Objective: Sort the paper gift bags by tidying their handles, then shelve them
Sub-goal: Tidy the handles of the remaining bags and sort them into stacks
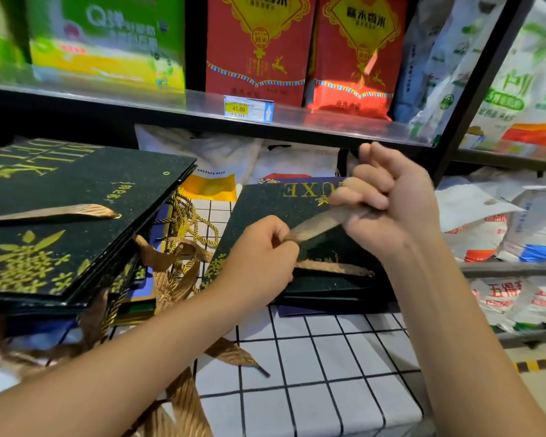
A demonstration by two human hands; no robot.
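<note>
Ribbon handle (320, 223) — between both hands

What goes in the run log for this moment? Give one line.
left hand: pinches ribbon handle | right hand: grips same handle | black gift bag: flat on checked surface | black bag stack: left

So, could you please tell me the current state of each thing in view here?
Left hand: pinches the near end of the ribbon handle.
Right hand: grip curled round the ribbon's far end.
Ribbon handle: stretched taut between both hands.
Black gift bag: lying flat, folded, on the checked cloth.
Stack of black gift bags: piled flat at left, ribbons trailing loose.
</note>
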